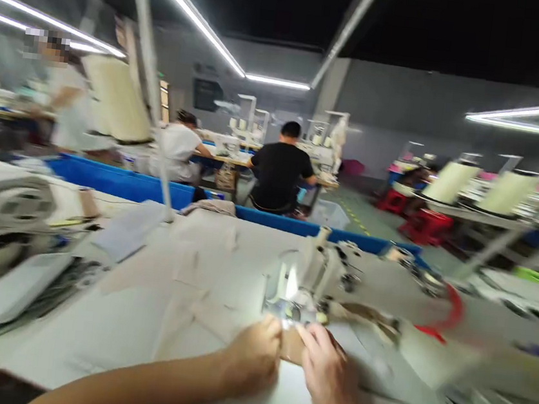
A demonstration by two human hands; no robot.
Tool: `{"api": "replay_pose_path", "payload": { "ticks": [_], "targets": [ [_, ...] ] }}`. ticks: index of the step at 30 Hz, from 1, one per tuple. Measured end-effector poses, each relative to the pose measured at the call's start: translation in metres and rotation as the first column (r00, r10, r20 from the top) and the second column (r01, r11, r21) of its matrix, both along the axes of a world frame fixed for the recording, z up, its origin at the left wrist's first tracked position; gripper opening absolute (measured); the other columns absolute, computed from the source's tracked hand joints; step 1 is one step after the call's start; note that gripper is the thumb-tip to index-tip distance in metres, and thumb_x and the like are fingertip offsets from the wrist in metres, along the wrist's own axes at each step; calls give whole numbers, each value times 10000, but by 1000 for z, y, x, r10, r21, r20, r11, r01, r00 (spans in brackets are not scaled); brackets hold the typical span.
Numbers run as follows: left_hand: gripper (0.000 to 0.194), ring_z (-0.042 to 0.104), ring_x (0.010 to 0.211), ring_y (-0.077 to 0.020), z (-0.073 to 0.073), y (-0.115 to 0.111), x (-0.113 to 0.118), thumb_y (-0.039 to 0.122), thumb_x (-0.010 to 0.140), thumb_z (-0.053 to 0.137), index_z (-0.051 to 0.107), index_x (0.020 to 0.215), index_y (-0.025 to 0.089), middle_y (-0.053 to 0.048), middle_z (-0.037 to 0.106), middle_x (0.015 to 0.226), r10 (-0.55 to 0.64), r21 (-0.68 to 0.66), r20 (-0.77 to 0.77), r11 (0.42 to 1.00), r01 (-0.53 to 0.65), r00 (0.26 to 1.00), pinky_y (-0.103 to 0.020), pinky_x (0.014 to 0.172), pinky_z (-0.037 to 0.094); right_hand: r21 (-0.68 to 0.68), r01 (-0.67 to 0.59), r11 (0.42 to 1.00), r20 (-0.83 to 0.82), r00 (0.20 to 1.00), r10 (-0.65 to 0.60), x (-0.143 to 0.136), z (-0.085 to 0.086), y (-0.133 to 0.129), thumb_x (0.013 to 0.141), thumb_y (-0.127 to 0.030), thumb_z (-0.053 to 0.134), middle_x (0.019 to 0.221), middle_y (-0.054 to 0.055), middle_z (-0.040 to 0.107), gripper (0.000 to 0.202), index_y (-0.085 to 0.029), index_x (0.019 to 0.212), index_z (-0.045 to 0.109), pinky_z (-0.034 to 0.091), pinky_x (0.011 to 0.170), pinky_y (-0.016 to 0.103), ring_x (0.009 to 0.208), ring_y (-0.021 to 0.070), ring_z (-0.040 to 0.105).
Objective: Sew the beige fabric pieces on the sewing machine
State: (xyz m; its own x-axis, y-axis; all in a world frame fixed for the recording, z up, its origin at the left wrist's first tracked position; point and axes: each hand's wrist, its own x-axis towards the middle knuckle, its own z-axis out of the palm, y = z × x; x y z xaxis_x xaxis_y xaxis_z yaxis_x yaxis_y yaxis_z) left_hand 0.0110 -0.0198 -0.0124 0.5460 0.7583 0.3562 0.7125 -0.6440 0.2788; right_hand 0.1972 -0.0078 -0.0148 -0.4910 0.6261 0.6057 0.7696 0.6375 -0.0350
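Note:
A small brown piece, seemingly fabric (292, 346), lies on the white table just in front of the lit sewing machine head (296, 289). My left hand (251, 359) is closed in a fist at its left edge, fingers curled down on it. From the right, my right hand (328, 371) grips the piece's other edge, its index finger and thumb pointing towards the needle area. Both hands are close to the presser foot, which is too blurred to make out. Part of the brown piece is hidden by my fingers.
A blue trough (121, 178) runs along the table's far edge. Left are a white machine part (16, 205) and a pale box-like object (11, 289). A red curved strip (452, 310) sits to the right. Several people work beyond, one in a black shirt (283, 171).

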Motion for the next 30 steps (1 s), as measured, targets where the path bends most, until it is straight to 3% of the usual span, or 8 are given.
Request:
{"api": "replay_pose_path", "payload": {
  "ticks": [5, 11, 20, 25, 30],
  "targets": [
    [269, 500, 918, -249, 11, 6, -9, 147, 844, 349, 603, 932, 130, -116, 572, 891, -51, 148, -127, 987, 70, 991, -408, 838, 474, -134, 170, 976, -20, 985, -174, -5, 20, -6, 803, -21, 371, 927, 84, 624, 354, -194, 967, 633, 505, 627, 312, 767, 215, 612],
    [278, 501, 905, -244, 16, 7, -8, 162, 871, 336, 599, 961, 139, -112, 577, 907, -39, 159, -161, 985, 65, 986, -387, 809, 457, -242, 154, 958, -29, 986, -165, -4, 20, -12, 816, -21, 391, 920, 67, 593, 306, -189, 924, 622, 502, 679, 300, 804, 201, 593],
    [210, 495, 889, -235, 15, 13, -6, 181, 891, 385, 590, 919, 145, -112, 572, 929, -38, 169, -199, 983, 73, 979, -356, 796, 433, -259, 120, 958, -70, 987, -142, -3, 20, -12, 837, -23, 372, 922, 75, 585, 319, -177, 972, 617, 486, 678, 318, 805, 214, 587],
    [202, 493, 862, -230, 13, 14, -8, 175, 895, 393, 589, 921, 137, -117, 574, 952, -58, 206, -200, 973, 100, 978, -362, 790, 421, -282, 104, 954, -159, 975, -153, -1, 20, -6, 924, -152, 365, 896, 84, 607, 259, -160, 985, 617, 472, 696, 307, 798, 214, 595],
    [244, 486, 823, -229, 16, 16, -8, 157, 895, 361, 601, 929, 127, -130, 579, 961, -53, 209, -271, 971, 113, 961, -368, 745, 424, -352, 98, 931, -240, 952, -191, 2, 25, 14, 947, -301, 409, 763, 61, 638, 237, -182, 854, 592, 416, 595, 261, 669, 188, 589]
  ]
}}
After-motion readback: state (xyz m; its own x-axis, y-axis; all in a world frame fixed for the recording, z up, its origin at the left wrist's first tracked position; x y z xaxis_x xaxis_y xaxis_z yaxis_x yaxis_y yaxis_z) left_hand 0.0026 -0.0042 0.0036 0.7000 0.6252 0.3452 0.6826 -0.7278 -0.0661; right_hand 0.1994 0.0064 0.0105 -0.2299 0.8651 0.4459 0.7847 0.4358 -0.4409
